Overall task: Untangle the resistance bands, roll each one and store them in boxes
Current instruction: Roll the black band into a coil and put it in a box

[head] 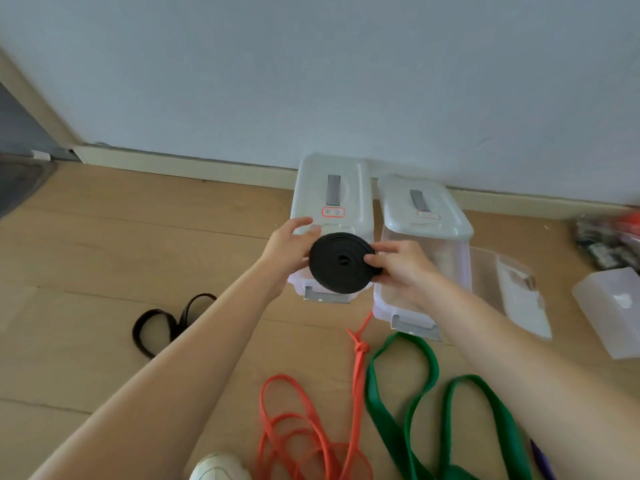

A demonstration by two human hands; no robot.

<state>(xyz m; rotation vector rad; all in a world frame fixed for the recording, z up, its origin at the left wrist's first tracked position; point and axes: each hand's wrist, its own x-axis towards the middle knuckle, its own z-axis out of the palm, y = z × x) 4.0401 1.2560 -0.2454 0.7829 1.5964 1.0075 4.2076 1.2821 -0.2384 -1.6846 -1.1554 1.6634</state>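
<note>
Both hands pinch a tightly rolled black band by its edges, the left hand at one side and the right hand at the other, likely so the coil cannot spring loose. It hovers just above the left box, whose lid is on. Nearer the person than that box, the orange band, green band and a second black band lie loose on the floor, waiting to be rolled.

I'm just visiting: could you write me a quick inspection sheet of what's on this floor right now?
Surface: wooden floor.
Job's things: rolled black band held above two lidded clear boxes; loose black band, knotted orange band, green band, purple band at the edge.
Clutter: open clear containers, blurred packets.
Grips: left hand and right hand both hold the roll.
Cables: nothing seen.
Surroundings: pale wall, skirting board, shoe.
</note>
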